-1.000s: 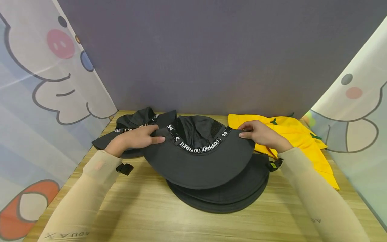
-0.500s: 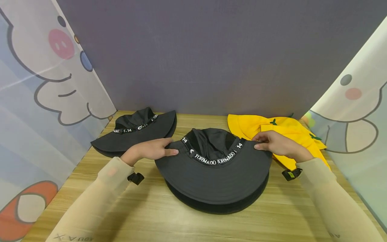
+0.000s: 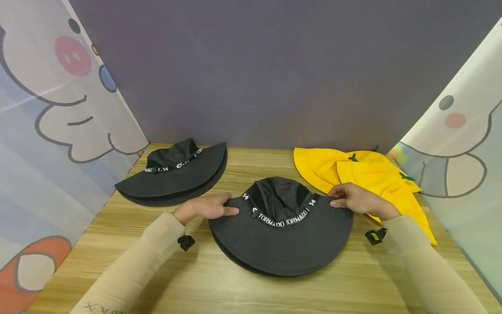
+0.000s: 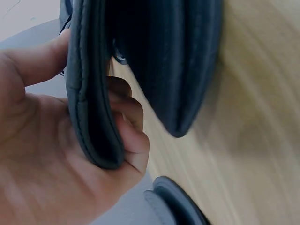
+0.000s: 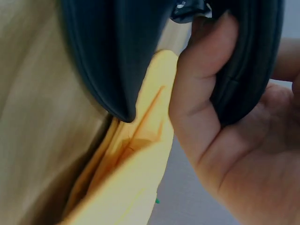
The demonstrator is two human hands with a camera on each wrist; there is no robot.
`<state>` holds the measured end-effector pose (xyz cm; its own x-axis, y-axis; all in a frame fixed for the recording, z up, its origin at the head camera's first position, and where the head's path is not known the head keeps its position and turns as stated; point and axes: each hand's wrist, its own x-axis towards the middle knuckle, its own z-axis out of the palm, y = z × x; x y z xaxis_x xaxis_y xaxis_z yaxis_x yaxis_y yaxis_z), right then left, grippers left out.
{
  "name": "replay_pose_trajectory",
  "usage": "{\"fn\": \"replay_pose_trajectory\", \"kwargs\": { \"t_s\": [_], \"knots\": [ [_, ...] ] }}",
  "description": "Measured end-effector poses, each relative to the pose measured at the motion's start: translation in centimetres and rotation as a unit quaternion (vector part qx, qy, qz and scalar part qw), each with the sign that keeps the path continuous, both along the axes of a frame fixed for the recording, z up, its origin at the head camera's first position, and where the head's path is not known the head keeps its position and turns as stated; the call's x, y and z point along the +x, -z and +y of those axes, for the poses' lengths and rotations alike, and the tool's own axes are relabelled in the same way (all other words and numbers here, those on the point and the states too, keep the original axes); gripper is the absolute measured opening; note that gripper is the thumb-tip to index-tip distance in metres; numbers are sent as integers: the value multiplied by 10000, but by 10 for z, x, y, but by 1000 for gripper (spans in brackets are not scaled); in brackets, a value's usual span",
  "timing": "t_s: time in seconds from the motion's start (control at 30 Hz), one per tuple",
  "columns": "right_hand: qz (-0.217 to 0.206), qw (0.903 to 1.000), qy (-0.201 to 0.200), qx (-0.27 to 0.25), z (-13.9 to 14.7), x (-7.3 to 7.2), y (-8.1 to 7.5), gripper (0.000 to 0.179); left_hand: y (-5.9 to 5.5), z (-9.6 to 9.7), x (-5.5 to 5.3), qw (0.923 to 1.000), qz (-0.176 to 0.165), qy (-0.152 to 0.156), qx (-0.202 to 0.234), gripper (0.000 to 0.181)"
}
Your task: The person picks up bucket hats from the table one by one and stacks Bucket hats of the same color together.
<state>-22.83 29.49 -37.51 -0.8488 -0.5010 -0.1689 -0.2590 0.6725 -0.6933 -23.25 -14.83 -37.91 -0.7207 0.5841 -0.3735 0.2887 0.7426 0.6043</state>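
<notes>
1. The left grip (image 3: 208, 206) pinches one end of a dark hat's brim (image 3: 286, 248), thumb on one face and fingers curled behind the other; the right grip (image 3: 357, 200) pinches the opposite end in the same way.
2. This held hat is near the middle of the table (image 3: 176, 279), its crown (image 3: 280, 196) pointing away from the person and its lettered band (image 3: 282, 222) facing up.
3. Beneath it is a lower hat (image 4: 187, 70); the left wrist view shows a gap between the two at that end, so the held one does not seem fully settled there.
4. The step in hand looks like laying one hat over the other. It would go best with both ends lowered together, since a lead by either side could skew the brims.
5. Line up the front curves before letting go; a thin dark edge shows past the held brim at its left.
6. The cloth looks soft, so light, even tension should prevent sagging.
7. Release without dragging, and mind the yellow hats (image 3: 392, 192) close by the right grip; the other dark hats (image 3: 172, 187) lie farther back, on the left.
</notes>
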Motion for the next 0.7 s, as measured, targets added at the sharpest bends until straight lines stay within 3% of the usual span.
{"fn": "replay_pose_trajectory", "kwargs": {
  "t_s": [0.2,0.43,0.7],
  "knots": [
    [-92,9998,124,135,-4,-3,12,19,11,2,3,9995,45,30,-295,43],
    [-245,9978,437,436,-11,-3,25,16,19,6,11,9992,56,-159,-376,48],
    [294,9905,492,1253,-26,1,26,19,23,11,16,9969,321,-452,-565,59]
  ]
}}
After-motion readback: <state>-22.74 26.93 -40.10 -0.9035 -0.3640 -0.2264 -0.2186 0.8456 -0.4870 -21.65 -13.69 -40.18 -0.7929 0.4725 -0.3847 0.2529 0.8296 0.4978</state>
